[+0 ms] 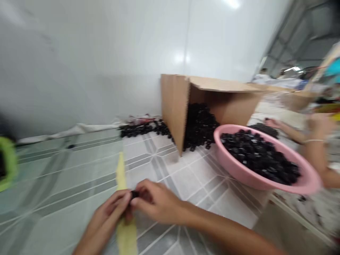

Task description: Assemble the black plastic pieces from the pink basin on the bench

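Note:
Near the front of the table, my left hand (113,212) and my right hand (156,202) meet over a yellow strip (126,235). Between their fingertips is a small black piece (134,194), pinched from both sides; its exact kind is too blurred and covered to tell. Fingers of both hands are closed on it. To the right, a pink basin (268,186) is heaped with small black pieces (257,156) of similar look. More black pieces (200,124) spill from a cardboard box (174,109) lying on its side.
Loose black pieces (138,129) lie along the white wall (92,63). A lime-green container rim (10,164) stands at the left edge. On the right, another person's arms (317,148) rest by a further dark pile (264,130). The tabletop (71,205) has a plaid-patterned cover.

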The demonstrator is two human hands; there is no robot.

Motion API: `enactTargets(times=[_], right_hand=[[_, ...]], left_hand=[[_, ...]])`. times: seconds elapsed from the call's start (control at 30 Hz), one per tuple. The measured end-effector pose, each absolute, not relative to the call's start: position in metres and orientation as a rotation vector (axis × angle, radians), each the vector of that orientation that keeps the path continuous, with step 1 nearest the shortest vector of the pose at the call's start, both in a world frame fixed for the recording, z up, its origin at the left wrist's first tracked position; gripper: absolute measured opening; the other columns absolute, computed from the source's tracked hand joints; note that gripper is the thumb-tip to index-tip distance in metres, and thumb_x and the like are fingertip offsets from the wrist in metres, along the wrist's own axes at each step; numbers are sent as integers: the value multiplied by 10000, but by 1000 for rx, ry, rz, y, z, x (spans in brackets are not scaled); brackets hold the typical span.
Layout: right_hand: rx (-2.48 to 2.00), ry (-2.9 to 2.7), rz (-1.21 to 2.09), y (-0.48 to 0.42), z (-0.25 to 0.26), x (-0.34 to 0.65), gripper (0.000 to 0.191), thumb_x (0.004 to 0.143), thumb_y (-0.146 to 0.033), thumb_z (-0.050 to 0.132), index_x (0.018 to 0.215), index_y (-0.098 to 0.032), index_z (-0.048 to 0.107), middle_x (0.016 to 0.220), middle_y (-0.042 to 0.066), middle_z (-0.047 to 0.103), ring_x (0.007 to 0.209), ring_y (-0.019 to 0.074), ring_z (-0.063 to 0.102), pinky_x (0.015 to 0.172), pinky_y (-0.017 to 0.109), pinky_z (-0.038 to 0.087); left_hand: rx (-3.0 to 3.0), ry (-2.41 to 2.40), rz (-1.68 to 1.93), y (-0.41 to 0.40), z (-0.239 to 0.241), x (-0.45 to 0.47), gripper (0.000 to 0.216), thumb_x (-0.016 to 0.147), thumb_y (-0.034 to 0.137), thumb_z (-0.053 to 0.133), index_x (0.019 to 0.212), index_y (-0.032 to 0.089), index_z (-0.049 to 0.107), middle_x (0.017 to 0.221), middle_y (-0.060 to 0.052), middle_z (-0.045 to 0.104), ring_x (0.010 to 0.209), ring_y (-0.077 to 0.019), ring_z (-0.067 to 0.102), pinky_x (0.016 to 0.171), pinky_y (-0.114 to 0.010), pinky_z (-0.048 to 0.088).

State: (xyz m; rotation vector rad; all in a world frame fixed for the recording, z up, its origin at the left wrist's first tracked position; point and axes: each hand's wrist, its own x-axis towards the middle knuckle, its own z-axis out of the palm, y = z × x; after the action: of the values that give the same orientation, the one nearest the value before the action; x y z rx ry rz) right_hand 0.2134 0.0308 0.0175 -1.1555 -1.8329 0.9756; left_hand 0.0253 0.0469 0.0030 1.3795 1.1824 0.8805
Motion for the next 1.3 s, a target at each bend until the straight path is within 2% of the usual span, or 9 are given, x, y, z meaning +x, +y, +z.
enactTargets(times=[0.2,0.57,0.67,0.77,0.83,0.97,1.1,1.23,1.3], right_hand=[[-1069,-1734,1147,36,12,212,151,1003,-356,548,991,-210,586,862,0,671,783,144,607,723,260,454],[-1193,-1810,1071,34,12,212,437,1049,-513,395,810,-197,580,705,-13,583,660,137,538,625,270,381],[-1247,-1785,1059,36,17,216,384,1032,-535,427,946,-207,607,766,-6,621,697,151,567,655,280,411],[-1253,-1737,1044,36,23,220,371,983,-516,543,1208,-223,568,995,43,661,849,183,621,714,294,464],[-1195,-1782,1046,35,26,220,363,966,-463,590,1251,-240,579,1093,59,651,926,193,626,736,294,479],[-1158,-1850,1063,34,26,216,219,986,-414,572,1036,-224,671,915,19,666,819,168,610,689,282,447],[-1224,-1851,1043,36,22,215,383,1009,-461,517,785,-185,660,743,6,623,700,148,564,646,284,407],[-1141,-1748,1138,36,22,216,257,964,-407,607,1128,-212,637,906,23,680,828,172,624,697,280,459],[-1098,-1748,1155,35,23,215,262,964,-387,605,1167,-223,626,937,28,684,853,176,633,703,279,467]], left_hand=[[1272,996,935,45,5,31,382,873,565,653,926,187,623,640,25,612,555,-124,550,583,-223,416],[1266,972,960,42,4,31,355,888,523,661,998,190,611,687,16,624,591,-130,562,625,-245,426],[1235,981,978,43,6,31,355,890,523,661,1011,192,614,693,14,637,588,-127,566,619,-239,413],[1210,981,997,42,6,32,367,885,535,664,1021,197,622,706,15,646,566,-115,548,583,-227,392],[1198,981,1007,42,7,32,372,877,539,673,1015,198,622,675,28,629,554,-111,538,575,-223,394],[1183,975,1012,41,7,31,359,879,536,672,985,198,619,642,38,613,553,-107,540,576,-215,402],[1176,998,1031,42,8,31,357,879,544,666,936,195,615,632,36,620,544,-100,533,573,-208,389],[1186,995,1027,43,9,32,373,866,558,670,938,195,623,608,37,604,538,-115,530,571,-220,389],[1193,998,1023,43,8,33,378,868,562,665,951,195,627,602,37,597,543,-123,534,582,-229,393]])
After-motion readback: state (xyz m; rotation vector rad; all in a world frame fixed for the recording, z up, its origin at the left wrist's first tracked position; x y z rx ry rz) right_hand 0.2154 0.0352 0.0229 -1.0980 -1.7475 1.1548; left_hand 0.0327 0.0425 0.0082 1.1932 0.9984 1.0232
